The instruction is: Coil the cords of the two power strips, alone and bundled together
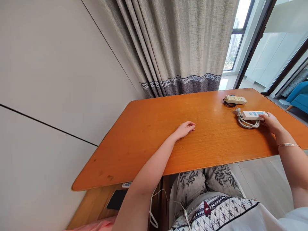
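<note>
My right hand [271, 123] grips the right end of a white power strip [251, 115] with blue-marked sockets, at the right side of the wooden table [149, 128]. Its white cable [247, 124] hangs in a coil below the strip, with the plug [237, 110] at the left. Close to the middle of the tabletop, my left hand [184, 130] rests on its side. Its fingers are loosely curled together, and nothing shows in them.
A cream power strip [235, 99] with a black cord lies behind the white one. Grey curtains [187, 48] hang past the far edge, and a pale wall [48, 64] stands at the left. Below the front edge, a dark flat object [116, 199] lies on a lower wooden surface.
</note>
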Action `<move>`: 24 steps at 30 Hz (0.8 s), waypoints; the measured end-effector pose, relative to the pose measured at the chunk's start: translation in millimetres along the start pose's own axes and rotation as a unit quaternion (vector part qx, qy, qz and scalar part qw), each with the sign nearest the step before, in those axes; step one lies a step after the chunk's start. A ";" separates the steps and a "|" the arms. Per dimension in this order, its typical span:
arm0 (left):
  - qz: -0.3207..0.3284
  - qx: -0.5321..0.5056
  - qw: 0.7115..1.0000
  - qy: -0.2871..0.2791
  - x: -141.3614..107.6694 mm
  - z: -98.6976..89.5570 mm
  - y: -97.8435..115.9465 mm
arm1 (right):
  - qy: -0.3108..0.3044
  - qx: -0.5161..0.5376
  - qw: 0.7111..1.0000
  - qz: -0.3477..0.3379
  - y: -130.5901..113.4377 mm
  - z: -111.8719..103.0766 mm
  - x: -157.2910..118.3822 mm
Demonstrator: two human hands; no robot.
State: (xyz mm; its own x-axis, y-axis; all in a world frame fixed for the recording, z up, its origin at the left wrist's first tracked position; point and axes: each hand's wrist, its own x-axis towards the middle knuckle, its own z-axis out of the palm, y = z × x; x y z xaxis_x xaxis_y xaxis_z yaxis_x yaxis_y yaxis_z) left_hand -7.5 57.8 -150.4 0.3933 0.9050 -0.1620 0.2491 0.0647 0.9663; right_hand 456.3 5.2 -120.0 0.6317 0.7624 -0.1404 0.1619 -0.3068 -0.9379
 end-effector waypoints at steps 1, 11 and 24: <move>0.005 0.004 1.000 -0.001 0.2 0.1 -0.6 | 0.025 -0.022 0.999 -0.016 1.1 -1.6 0.1; 0.041 0.022 0.999 0.001 0.8 0.5 -2.7 | 0.109 -0.076 0.986 -0.099 13.9 -3.3 -8.7; 0.179 0.285 0.937 0.099 -9.7 -3.6 5.1 | -0.089 -0.152 0.787 -0.591 -48.4 137.2 -97.0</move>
State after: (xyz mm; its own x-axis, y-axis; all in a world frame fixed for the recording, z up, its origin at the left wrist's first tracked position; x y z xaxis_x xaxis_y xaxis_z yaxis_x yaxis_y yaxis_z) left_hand -13.2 50.8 -143.2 0.3850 0.8893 0.2469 0.5856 -0.4422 0.6794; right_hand 283.2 24.3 -104.5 -0.2097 0.6771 0.7054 0.7479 0.5758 -0.3304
